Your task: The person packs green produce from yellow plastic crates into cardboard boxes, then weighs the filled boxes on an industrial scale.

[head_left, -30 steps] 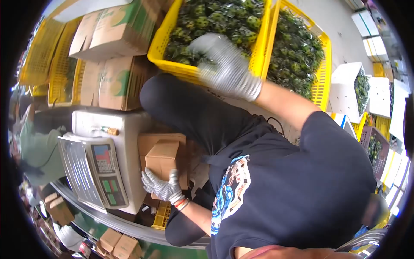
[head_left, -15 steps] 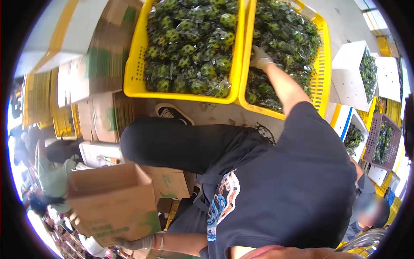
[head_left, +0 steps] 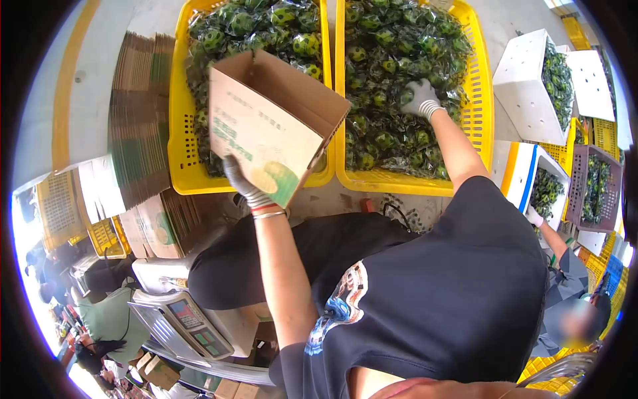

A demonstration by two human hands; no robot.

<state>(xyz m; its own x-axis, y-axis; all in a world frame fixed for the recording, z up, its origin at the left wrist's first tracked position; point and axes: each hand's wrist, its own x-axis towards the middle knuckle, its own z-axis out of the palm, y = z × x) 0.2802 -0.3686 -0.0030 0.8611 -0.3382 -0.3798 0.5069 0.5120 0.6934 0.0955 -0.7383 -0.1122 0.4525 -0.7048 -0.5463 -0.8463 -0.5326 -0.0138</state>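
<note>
An open cardboard box [head_left: 266, 126] with green print hangs tilted over the left yellow crate [head_left: 249, 183], its inside bare. My gloved left hand [head_left: 240, 179] grips the box by its lower left side. In the right yellow crate [head_left: 399, 183] lie many green fruits [head_left: 382, 100] in clear wrapping. My right hand [head_left: 420, 98], in a grey glove, rests on these fruits with its fingers spread. The left crate holds the same wrapped fruits, partly hidden behind the box.
Stacked flattened cartons [head_left: 139, 120] stand at the left. Below them is a scale [head_left: 196, 326]. White foam boxes [head_left: 531, 86] and a purple crate [head_left: 591, 193] are at the right. A person [head_left: 565, 306] works at lower right, another person [head_left: 109, 319] at lower left.
My left hand has carried the box from the lower left up over the left crate. My right hand has moved farther in among the wrapped fruits. The view has shifted.
</note>
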